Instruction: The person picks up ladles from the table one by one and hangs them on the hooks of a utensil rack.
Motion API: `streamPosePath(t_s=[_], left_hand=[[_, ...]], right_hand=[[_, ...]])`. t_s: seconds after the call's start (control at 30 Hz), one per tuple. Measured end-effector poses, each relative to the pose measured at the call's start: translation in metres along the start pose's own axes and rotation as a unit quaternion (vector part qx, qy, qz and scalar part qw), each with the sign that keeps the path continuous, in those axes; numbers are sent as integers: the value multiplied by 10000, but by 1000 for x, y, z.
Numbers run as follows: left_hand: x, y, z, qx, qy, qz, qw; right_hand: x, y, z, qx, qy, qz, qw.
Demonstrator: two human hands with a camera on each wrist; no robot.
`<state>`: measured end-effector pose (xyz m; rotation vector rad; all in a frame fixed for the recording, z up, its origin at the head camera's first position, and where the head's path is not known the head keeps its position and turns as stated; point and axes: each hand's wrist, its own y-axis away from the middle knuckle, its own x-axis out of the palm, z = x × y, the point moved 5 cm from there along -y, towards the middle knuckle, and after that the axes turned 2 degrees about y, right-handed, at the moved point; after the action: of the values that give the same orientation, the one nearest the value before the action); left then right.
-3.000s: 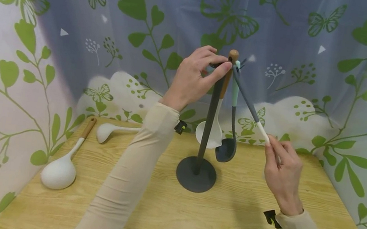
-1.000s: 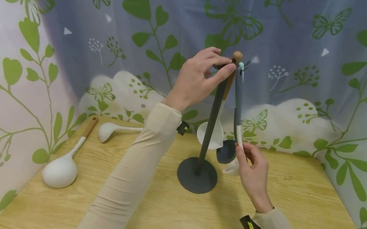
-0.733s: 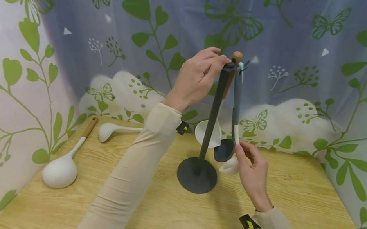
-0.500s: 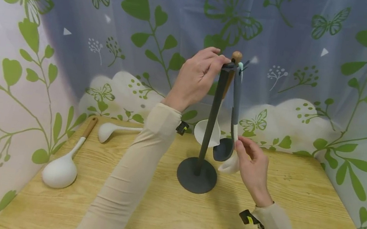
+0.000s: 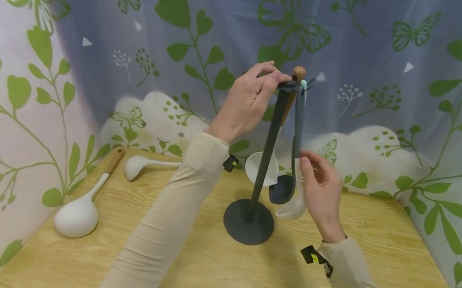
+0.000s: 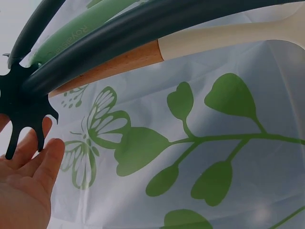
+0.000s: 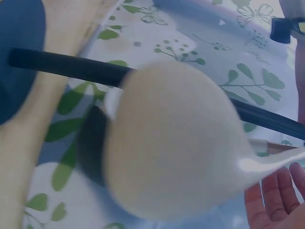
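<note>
My left hand (image 5: 247, 96) holds the hooked top (image 6: 21, 90) of a dark utensil stand (image 5: 274, 135), fingertips at the hooks in the left wrist view. My right hand (image 5: 320, 189) pinches the handle of a white ladle (image 5: 291, 208) near its grey upper part; only some fingers show under the handle in the right wrist view, where the ladle's bowl (image 7: 176, 143) fills the middle. The ladle hangs upright at the stand's right. Beside it hang a dark ladle (image 5: 282, 190) with a mint handle and a white utensil (image 5: 261, 167) with a wooden handle.
On the wooden table (image 5: 215, 281), a large white ladle (image 5: 76, 216) with a wooden handle lies at the left. Another white ladle (image 5: 134, 167) lies at the back, partly behind the left arm. A patterned curtain (image 5: 215, 12) closes off the back and sides.
My right hand first brought the white ladle leftward to hang upright, then slid up its handle. My left thumb drew back from the stand's front, and the hanging utensils shifted slightly left.
</note>
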<state>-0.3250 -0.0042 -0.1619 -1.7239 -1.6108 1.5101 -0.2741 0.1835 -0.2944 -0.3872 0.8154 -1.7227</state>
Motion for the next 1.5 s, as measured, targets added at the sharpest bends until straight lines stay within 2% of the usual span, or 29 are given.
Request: streamPosePath(t_s=[0.17,0.3,0.4,0.53,0.67,0.77,1.03,1.3,1.5], left_hand=[[0,0,0,18,-43,67,10000],[1,-1,0,48,-120,82,9999],[0,-1,0,62,-154,67,9998],[0,-2,0,205,-186,-6,9996],[1,-2,-1,380,-223,-82,9990],[1,-2,-1,357,-225,-75,9991],[1,-3,-1,396,-268,-95,9988],[0,-2,3,25,-308,28,9995],[1,-1,5,6,-274,81,9996]], right_hand=[[0,-29,19,-449,-125,-59,9989],[2,-49,60,-828,-51,-80,9965],[6,-62,91,-953,-22,90,9954],[14,-77,107,-1098,103,408,9931],[21,-87,115,-1323,303,563,9891],[24,-92,117,-1424,410,701,9865],[27,-102,120,-1438,672,1090,9813],[28,-107,121,-1541,1000,1430,9725],[29,-107,122,-1944,1079,1412,9647]])
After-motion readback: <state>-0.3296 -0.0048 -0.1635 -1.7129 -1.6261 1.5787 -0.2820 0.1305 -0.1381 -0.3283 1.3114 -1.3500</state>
